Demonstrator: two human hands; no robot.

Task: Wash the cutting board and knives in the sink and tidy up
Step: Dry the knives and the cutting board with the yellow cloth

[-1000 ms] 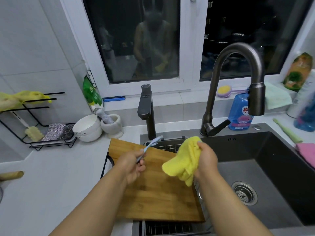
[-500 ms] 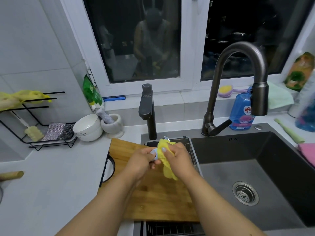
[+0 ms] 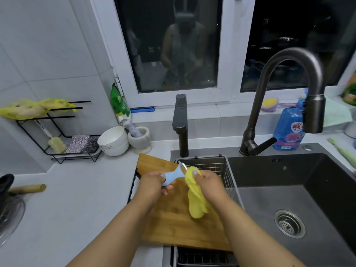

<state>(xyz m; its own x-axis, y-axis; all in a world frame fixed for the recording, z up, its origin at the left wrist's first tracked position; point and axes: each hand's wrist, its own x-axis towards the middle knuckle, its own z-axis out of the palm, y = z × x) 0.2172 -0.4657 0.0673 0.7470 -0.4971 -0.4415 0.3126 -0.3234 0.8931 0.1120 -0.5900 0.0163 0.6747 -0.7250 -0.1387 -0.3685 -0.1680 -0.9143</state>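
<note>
While your forearms reach in from the near edge of the counter, your left hand curls its fingers round the pale blue handle of a small peeler-like knife, whose white blade end points up and away, past your knuckles toward the wire basket. Your right hand grips a yellow cloth, bunched against the blade end just beside the left hand; the cloth's loose tail hangs below your right palm. Both hands hover above the wooden cutting board, which lies flat across the left end of the sink, its near edge over a wire rack and its far left corner resting on the counter. Beyond your hands, a wire basket sits in the sink's far left corner, partly covered by the board. To the right, the dark basin shows its round metal drain.

Farther back along the sink's far rim stand a short dark dispenser tap and the tall arched faucet, with a blue detergent bottle behind it. On the counter's far left, white bowls and a stone mortar sit beside a black wire rack holding sponges and a yellow cloth. A dark window closes the scene.
</note>
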